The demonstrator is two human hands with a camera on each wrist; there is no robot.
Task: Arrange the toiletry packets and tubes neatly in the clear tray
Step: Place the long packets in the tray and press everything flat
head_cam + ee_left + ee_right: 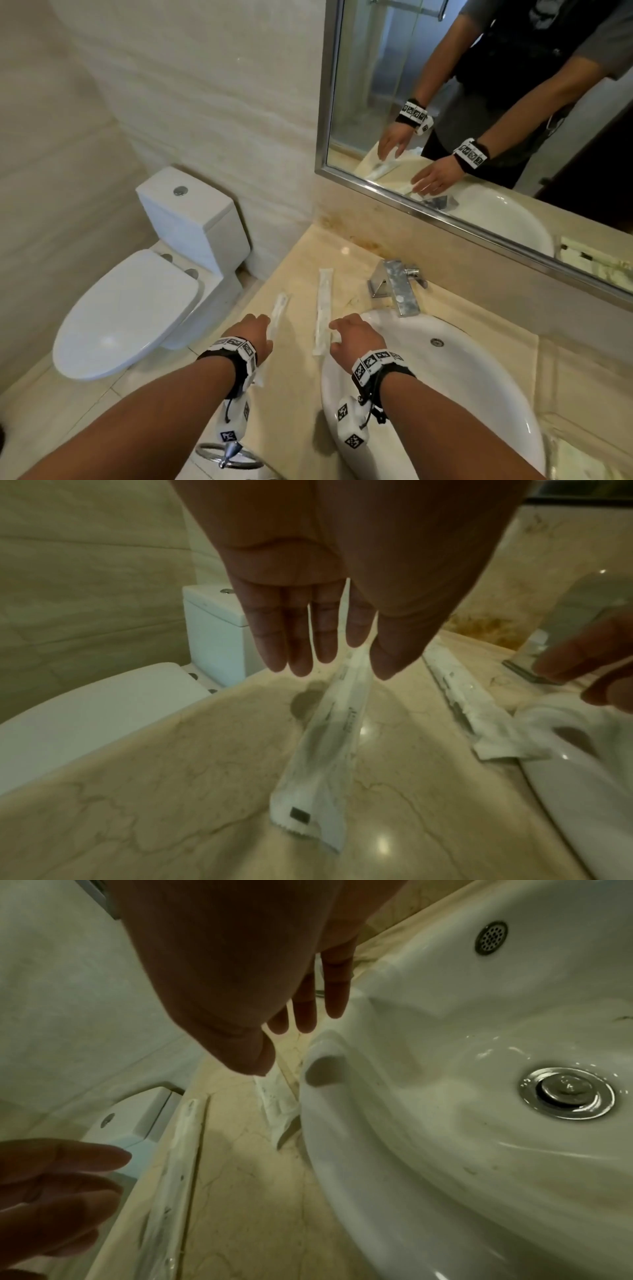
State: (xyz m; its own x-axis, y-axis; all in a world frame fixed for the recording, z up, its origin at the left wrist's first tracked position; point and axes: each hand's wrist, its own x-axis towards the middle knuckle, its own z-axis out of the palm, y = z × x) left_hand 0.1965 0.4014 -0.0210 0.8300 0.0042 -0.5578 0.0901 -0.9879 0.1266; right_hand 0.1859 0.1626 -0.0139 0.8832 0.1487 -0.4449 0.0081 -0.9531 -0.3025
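Basically a bathroom, ordered big to small. Beige marble counter runs away from the camera, with a white toilet on the floor to its left and a mirror on the wall to the right. White sink is set into the counter's right part, metal drain at the bottom, overflow hole on the back wall. Chrome faucet stands behind the sink. Metal ring shows at the counter's near edge, partly hidden by the left wrist camera.

Left hand hovers over the counter, palm down, fingers straight and nearly together, thumb out to the side, holding nothing. Right hand is above the sink's left rim, fingers straight and slightly apart, holding nothing; contact with the rim cannot be told.

Two long white packets lie flat on the counter, roughly parallel, well apart from each other. Left packet lies directly under the left hand, its near end hidden by the wrist in the head view; in the left wrist view it runs from the fingertips toward the camera. Right packet lies just beside the sink, its near end touching or overlapping the rim, right under the right thumb.

No clear tray visible in any view.
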